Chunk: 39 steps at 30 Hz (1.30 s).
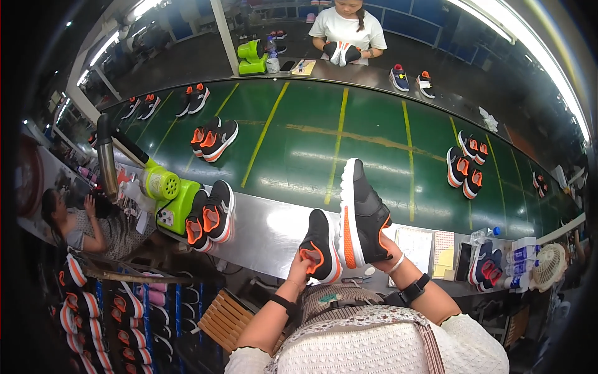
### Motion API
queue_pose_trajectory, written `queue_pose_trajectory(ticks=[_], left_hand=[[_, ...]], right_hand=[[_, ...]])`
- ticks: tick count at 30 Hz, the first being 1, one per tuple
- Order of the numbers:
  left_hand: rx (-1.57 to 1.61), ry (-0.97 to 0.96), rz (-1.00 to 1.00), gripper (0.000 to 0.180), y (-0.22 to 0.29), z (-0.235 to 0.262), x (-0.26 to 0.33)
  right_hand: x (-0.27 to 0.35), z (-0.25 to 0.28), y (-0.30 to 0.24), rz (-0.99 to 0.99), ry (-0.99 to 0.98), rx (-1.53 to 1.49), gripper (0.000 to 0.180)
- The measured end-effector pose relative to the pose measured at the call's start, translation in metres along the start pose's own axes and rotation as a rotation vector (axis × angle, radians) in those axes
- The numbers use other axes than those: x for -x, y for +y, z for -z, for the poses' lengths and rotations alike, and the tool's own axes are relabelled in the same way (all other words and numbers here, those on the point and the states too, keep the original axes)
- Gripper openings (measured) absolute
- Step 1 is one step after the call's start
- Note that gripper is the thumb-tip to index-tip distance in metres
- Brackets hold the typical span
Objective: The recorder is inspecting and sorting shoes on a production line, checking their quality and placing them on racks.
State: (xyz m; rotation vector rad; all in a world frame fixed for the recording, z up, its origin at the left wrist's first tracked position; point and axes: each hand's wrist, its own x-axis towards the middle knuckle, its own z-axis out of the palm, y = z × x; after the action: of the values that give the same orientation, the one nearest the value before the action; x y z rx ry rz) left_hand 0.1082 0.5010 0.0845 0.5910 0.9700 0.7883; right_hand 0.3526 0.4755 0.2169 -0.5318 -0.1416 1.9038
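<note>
In each hand I hold a black sneaker with an orange lining and a white-and-orange sole, over the near metal table edge. My left hand (299, 270) grips the left sneaker (321, 240) at its collar, toe pointing away from me. My right hand (391, 254) has the right sneaker (364, 215) by the heel and opening, tilted so its outsole side shows; some of those fingers are hidden by the shoe. To the left, a matching pair of sneakers (212, 215) stands on the metal table beside a lime-green blower machine (167, 187).
A green conveyor belt (299, 149) with yellow lines carries several pairs of sneakers (215, 138). Across it, a person (346, 31) handles shoes. At right lie papers (414, 249), navy shoes (484, 265), bottles (522, 254) and a fan (549, 267). A shoe rack (146, 311) stands lower left.
</note>
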Motion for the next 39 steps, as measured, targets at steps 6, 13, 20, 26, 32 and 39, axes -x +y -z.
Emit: queue_pose_trajectory(ticks=[6,13,20,26,32,39], left_hand=[[0.434,-0.172,-0.081,0.036,0.083,-0.045,0.056],[0.583,-0.352,-0.133,0.045,0.111,-0.072,0.085],[0.440,-0.292,-0.194,0.051,0.108,-0.072,0.089],[0.465,-0.296,-0.196,0.048,0.115,-0.081,0.094],[0.235,-0.258,-0.303,0.035,0.122,-0.075,0.105],[0.495,-0.282,-0.189,0.040,0.120,-0.074,0.105]], right_hand=[[0.000,0.001,-0.009,-0.027,-0.019,0.017,0.044],[0.003,-0.002,-0.005,-0.073,-0.092,0.101,0.040],[0.005,-0.004,-0.004,-0.122,-0.109,0.134,0.041],[0.005,0.001,-0.007,-0.145,-0.120,0.061,0.041],[0.012,-0.018,-0.014,-0.054,-0.167,0.155,0.039],[0.008,-0.004,-0.014,-0.119,-0.164,0.242,0.044]])
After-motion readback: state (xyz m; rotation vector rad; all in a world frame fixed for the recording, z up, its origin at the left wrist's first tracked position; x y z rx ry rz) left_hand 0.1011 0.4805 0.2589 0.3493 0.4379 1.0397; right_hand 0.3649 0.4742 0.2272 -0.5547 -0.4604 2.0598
